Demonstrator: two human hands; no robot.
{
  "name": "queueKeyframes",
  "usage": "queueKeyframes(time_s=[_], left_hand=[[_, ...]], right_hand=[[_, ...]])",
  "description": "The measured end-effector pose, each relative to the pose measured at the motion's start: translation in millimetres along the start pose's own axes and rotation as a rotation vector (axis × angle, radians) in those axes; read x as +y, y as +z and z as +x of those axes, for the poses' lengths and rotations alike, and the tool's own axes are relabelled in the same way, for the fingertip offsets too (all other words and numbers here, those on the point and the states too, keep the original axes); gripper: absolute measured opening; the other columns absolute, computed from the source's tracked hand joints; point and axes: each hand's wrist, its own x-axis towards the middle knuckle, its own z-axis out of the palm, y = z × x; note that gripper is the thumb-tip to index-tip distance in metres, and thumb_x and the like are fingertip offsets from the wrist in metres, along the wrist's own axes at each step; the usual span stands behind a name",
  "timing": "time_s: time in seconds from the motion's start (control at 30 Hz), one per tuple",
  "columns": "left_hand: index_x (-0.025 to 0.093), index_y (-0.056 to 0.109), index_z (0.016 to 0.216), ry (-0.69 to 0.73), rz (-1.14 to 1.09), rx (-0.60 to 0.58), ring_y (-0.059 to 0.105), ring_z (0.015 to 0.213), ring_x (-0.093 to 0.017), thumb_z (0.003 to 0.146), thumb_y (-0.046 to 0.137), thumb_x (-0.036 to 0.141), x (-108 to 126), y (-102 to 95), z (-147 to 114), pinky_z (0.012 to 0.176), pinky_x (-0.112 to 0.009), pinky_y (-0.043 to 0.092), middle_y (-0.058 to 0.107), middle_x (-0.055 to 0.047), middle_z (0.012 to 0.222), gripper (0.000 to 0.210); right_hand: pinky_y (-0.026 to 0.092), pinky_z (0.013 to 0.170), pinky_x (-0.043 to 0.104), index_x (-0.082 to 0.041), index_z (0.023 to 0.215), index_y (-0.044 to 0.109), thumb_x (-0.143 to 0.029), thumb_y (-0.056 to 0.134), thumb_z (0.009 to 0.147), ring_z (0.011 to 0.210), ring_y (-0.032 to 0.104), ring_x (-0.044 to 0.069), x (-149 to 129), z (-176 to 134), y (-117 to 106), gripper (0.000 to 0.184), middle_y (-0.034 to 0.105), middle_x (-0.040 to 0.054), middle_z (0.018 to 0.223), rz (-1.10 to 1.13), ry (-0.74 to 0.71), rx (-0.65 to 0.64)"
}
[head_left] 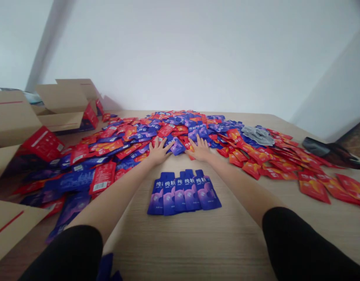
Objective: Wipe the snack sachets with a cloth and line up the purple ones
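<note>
Both arms stretch forward across the table to the near edge of a big heap of purple and red sachets [177,146]. My left hand [159,151] lies with fingers spread at the heap, touching sachets there. My right hand [201,149] is spread as well, its fingertips over a purple sachet [197,132] and beside a red one. Neither hand grips anything that I can see. Between my forearms, several purple sachets [184,195] lie face up in an overlapping row on the wooden table [180,242].
Open cardboard boxes [63,97] stand at the left, with more sachets spread beside them. Orange-red sachets [270,156] fan out on the right. A crumpled grey cloth [257,135] rests on them, near a black item [332,152]. A white wall stands behind.
</note>
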Motion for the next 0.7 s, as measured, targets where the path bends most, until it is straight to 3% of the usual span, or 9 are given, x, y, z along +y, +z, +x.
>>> queueKeyframes(time_s=[0.23, 0.53, 0.7], left_hand=[[0.046, 0.021, 0.151, 0.042, 0.023, 0.09, 0.0, 0.146, -0.047, 0.097, 0.035, 0.052, -15, 10.0, 25, 0.104, -0.075, 0.015, 0.015, -0.007, 0.163, 0.056], [0.042, 0.02, 0.152, 0.01, 0.022, 0.116, -0.001, 0.146, -0.047, 0.097, 0.034, 0.051, -23, 18.1, 51, 0.104, -0.075, 0.013, 0.015, -0.007, 0.163, 0.058], [0.04, 0.023, 0.152, -0.011, -0.018, 0.033, 0.004, 0.147, -0.045, 0.097, 0.035, 0.045, -15, 1.4, 44, 0.106, -0.074, 0.01, 0.013, -0.008, 0.163, 0.057]], right_hand=[[0.004, 0.118, 0.052, -0.033, 0.156, 0.012, -0.089, 0.027, 0.076, 0.148, 0.004, 0.04, 6, 32, -1, 0.099, -0.014, 0.0046, 0.164, -0.002, -0.029, 0.051], [0.003, 0.118, 0.052, -0.031, 0.156, 0.012, -0.088, 0.029, 0.077, 0.148, 0.003, 0.038, 5, 54, -1, 0.099, -0.014, 0.0068, 0.164, 0.005, -0.011, 0.069], [0.001, 0.117, 0.053, -0.028, 0.157, 0.007, -0.084, 0.029, 0.081, 0.149, 0.0, 0.037, -1, 45, -19, 0.096, -0.013, 0.01, 0.163, 0.02, 0.019, -0.038]])
